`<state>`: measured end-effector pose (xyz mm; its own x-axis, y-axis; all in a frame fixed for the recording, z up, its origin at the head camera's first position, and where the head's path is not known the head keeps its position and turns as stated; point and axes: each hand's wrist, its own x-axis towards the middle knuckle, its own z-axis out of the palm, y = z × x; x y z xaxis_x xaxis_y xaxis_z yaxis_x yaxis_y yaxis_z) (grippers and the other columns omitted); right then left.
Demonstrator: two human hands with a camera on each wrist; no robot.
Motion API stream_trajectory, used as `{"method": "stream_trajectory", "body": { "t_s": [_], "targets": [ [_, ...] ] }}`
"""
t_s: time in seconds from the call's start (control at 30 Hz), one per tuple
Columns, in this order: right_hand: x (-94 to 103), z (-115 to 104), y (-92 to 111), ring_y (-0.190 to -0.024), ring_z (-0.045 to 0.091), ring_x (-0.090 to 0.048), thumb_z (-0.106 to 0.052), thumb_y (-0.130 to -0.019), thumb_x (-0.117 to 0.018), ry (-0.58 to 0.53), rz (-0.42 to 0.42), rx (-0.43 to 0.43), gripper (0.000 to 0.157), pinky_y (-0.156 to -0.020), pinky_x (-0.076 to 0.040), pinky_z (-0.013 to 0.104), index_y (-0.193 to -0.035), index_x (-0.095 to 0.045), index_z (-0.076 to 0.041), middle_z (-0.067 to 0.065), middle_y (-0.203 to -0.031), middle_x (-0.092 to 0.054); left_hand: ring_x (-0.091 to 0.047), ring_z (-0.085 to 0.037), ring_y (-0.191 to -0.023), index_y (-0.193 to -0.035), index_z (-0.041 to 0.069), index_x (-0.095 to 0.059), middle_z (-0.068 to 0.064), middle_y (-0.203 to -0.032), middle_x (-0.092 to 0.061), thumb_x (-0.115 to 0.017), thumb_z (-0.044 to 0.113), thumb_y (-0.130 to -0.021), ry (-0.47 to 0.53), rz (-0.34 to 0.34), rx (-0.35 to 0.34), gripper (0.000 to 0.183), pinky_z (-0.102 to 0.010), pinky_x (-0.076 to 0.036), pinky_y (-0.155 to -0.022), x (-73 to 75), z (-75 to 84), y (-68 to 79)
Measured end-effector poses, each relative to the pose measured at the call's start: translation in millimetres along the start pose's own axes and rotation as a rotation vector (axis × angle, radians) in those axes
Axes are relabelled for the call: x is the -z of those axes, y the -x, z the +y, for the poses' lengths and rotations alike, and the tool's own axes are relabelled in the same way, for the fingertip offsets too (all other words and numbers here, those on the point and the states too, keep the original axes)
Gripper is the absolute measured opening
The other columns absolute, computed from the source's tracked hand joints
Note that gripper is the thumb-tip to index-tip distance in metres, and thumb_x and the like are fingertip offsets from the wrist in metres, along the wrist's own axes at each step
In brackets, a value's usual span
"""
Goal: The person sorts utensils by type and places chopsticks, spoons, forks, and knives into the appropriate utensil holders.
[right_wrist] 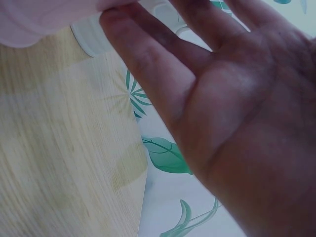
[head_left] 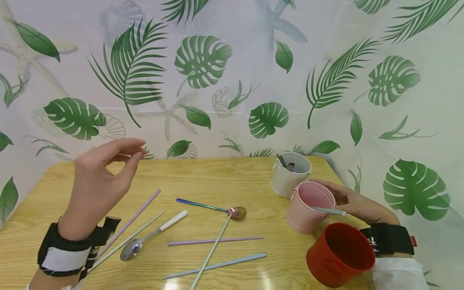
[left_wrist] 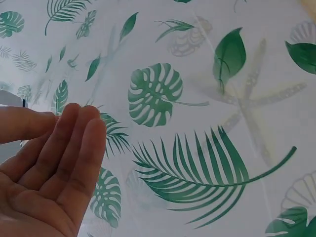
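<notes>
My left hand (head_left: 103,177) is raised above the left side of the table. Its thumb and fingertips come together with nothing visible between them; in the left wrist view the fingers (left_wrist: 74,153) look gently bent. At the right, my right hand (head_left: 357,205) reaches round the back of a pink bucket (head_left: 304,215) and holds its side. The right wrist view shows fingertips against the pink wall (right_wrist: 59,15); the thumb's contact is hidden. A pale blue-grey handle (head_left: 331,210) leans over the pink rim, its other end hidden inside.
A white bucket (head_left: 284,183) behind holds a dark-green-handled utensil (head_left: 282,161). A red bucket (head_left: 324,262) stands in front. Across the table lie a rainbow-coloured spoon (head_left: 237,212), a white-handled spoon (head_left: 132,249), and several chopsticks, including purple (head_left: 217,241), blue (head_left: 235,262) and pale green (head_left: 214,247).
</notes>
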<state>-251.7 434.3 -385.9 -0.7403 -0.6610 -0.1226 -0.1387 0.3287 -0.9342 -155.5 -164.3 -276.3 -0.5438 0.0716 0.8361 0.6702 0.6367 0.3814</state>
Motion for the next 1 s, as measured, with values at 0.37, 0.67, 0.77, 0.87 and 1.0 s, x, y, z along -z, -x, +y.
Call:
{"method": "stream_trajectory", "body": {
  "t_s": [0.37,0.67,0.77,0.87,1.0],
  "targets": [
    [-0.9,-0.3,0.5,-0.141,0.007,-0.044,-0.002,-0.097,-0.060,0.009,-0.001,-0.015,0.078,-0.105,-0.049,0.032,-0.165,-0.024,-0.016,0.004,-0.164,-0.037,-0.065,-0.005,-0.084,-0.112,0.001,-0.076,-0.014,-0.097,-0.077,-0.076,-0.009,-0.086,-0.196,-0.093,0.178,0.028,-0.003,-0.042,-0.077,23.9,-38.7,21.3],
    [-1.7,-5.0,1.1,-0.141,0.009,-0.045,0.000,-0.097,-0.058,-0.003,0.006,-0.006,0.076,-0.105,-0.049,0.032,-0.164,-0.025,-0.014,0.005,-0.162,-0.040,-0.070,-0.033,-0.077,-0.109,-0.003,-0.076,-0.019,-0.090,-0.075,-0.073,-0.001,-0.091,-0.226,-0.179,0.316,0.018,-0.007,-0.041,-0.066,22.2,-59.4,26.4],
    [-2.0,-6.3,1.4,-0.141,0.010,-0.045,0.001,-0.098,-0.058,-0.012,0.004,-0.010,0.076,-0.105,-0.049,0.032,-0.164,-0.025,-0.015,0.005,-0.162,-0.040,-0.069,-0.031,-0.076,-0.110,-0.005,-0.074,-0.020,-0.090,-0.074,-0.071,0.002,-0.093,-0.237,-0.277,0.404,0.018,-0.017,-0.046,-0.060,19.2,-68.9,29.9],
    [-2.1,-6.3,1.6,-0.141,0.010,-0.045,0.001,-0.098,-0.059,-0.021,0.004,-0.019,0.076,-0.105,-0.049,0.032,-0.164,-0.025,-0.016,0.005,-0.162,-0.040,-0.068,-0.029,-0.075,-0.111,-0.008,-0.073,-0.020,-0.091,-0.074,-0.069,0.005,-0.095,-0.235,-0.419,0.488,0.020,-0.030,-0.050,-0.059,12.4,-78.8,34.2],
    [-1.3,-3.4,1.4,-0.142,0.011,-0.044,0.004,-0.098,-0.057,-0.042,-0.010,-0.009,0.076,-0.106,-0.049,0.033,-0.164,-0.024,-0.015,0.008,-0.163,-0.038,-0.069,-0.028,-0.076,-0.110,-0.009,-0.073,-0.020,-0.093,-0.074,-0.070,0.007,-0.096,-0.219,-0.588,0.544,0.022,-0.040,-0.054,-0.062,-0.1,-89.5,41.5]
  ]
}}
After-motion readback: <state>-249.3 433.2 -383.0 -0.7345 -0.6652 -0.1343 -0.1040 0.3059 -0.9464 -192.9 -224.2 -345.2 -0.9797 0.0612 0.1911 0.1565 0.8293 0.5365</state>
